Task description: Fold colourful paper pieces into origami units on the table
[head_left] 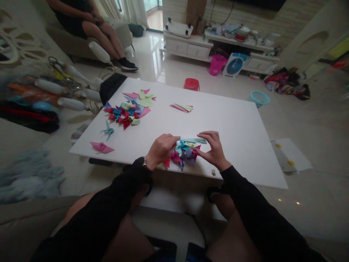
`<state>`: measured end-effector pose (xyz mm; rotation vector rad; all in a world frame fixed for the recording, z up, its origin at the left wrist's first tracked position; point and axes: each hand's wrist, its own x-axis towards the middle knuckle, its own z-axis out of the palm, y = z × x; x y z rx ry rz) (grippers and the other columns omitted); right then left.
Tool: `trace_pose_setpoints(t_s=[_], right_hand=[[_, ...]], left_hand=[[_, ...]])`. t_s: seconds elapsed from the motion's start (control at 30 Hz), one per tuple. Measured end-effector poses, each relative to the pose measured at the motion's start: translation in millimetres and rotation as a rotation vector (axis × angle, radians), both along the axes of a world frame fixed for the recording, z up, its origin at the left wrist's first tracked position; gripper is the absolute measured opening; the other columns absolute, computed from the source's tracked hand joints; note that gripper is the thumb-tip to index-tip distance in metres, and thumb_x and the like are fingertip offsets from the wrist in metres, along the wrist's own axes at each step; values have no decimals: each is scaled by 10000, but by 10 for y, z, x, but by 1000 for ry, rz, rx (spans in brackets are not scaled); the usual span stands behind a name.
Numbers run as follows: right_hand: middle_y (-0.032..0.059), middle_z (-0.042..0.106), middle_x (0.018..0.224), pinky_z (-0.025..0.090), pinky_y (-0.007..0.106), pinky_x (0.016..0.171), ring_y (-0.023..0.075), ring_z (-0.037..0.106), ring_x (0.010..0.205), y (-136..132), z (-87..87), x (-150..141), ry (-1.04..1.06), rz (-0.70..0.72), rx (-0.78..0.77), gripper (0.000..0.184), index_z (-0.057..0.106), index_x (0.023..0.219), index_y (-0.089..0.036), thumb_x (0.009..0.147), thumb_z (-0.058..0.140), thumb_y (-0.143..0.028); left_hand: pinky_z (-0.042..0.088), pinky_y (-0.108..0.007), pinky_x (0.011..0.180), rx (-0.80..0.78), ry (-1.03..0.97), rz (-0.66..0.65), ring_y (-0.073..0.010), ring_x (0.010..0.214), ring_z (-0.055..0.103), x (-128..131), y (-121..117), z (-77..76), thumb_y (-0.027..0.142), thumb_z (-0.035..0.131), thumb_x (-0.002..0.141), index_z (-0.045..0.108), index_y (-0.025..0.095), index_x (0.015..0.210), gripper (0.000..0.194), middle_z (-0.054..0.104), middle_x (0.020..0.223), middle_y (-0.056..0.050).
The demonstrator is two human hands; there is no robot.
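A long, thin light-blue folded paper (195, 140) is held above the front part of the white table. My left hand (163, 148) pinches its left end between thumb and fingers. My right hand (214, 148) is at the other end, its thumb and fingers spread apart in a C shape. Whether a fingertip touches the paper there, I cannot tell. Just below and behind the strip is a small pile of folded paper pieces (183, 157) in blue, purple, pink and green, close to the table's front edge.
On the white table (231, 134) lie a large heap of coloured origami (127, 112), several folded strips (182, 107), a light-blue paper crane (108, 130) and a pink folded piece (101, 147). A red stool (191, 84) stands beyond the table. A person (106, 34) sits at the back left.
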<state>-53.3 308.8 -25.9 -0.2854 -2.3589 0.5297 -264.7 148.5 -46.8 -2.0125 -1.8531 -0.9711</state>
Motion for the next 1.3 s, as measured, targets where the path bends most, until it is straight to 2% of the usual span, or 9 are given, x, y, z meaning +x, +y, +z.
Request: trace_pose_setpoints(t_s=[0.33,0.57,0.73,0.87,1.0,1.1,1.17,1.23,1.3], right_hand=[[69,708,907,494,405,769,236,585,887,-93,-141,-73,11,53,112,100,735,1031,-229,937,705,-213],[54,720,853,482,388,724,223,575,828,-106,-127,-72,90,61,94,107,755,973,-249,923,709,-168],[61,728,854,489,397,720,221,592,809,-192,8,-31,127,46,18,137,772,997,-255,924,701,-164],[63,730,844,506,374,709,206,618,797,-377,168,55,67,223,-131,100,779,973,-239,924,713,-181],[44,723,793,507,306,675,164,647,740,-562,269,148,-114,464,-450,68,779,859,-209,911,756,-246],[47,752,833,517,270,697,139,673,749,-630,289,178,-333,683,-684,107,797,947,-195,954,709,-255],[69,767,938,541,284,776,148,700,849,-640,286,184,-439,789,-785,161,793,1067,-196,978,672,-253],[87,764,1017,555,310,833,165,709,921,-630,281,190,-500,816,-872,221,777,1140,-191,947,717,-279],[71,767,926,564,301,790,159,712,833,-607,282,202,-545,765,-968,237,784,1091,-170,916,754,-327]], left_hand=[[492,-338,701,83,131,-57,-198,767,657,98,15,41,148,502,1022,664,104,1123,196,722,818,-78],[502,-339,717,51,117,-35,-200,786,666,85,14,13,150,503,1018,675,118,1117,201,736,852,-85],[511,-335,738,25,65,11,-202,806,665,37,16,-32,134,518,1001,679,126,1116,198,733,864,-84],[511,-333,741,11,48,50,-204,799,659,24,21,-38,141,528,991,681,134,1087,180,726,860,-82],[510,-335,745,-8,44,71,-210,797,653,31,29,-39,124,526,972,674,139,1086,188,717,853,-78],[509,-340,752,-39,25,72,-212,808,651,31,40,-49,120,513,966,669,149,1094,204,715,864,-79],[508,-340,750,-44,11,73,-211,808,650,31,47,-56,120,513,962,668,151,1086,200,716,867,-80],[507,-338,747,-41,3,74,-208,804,649,32,52,-57,119,514,961,666,150,1081,196,718,868,-80],[508,-336,749,-37,-4,70,-205,807,651,33,52,-55,120,512,964,665,149,1080,195,721,872,-80]])
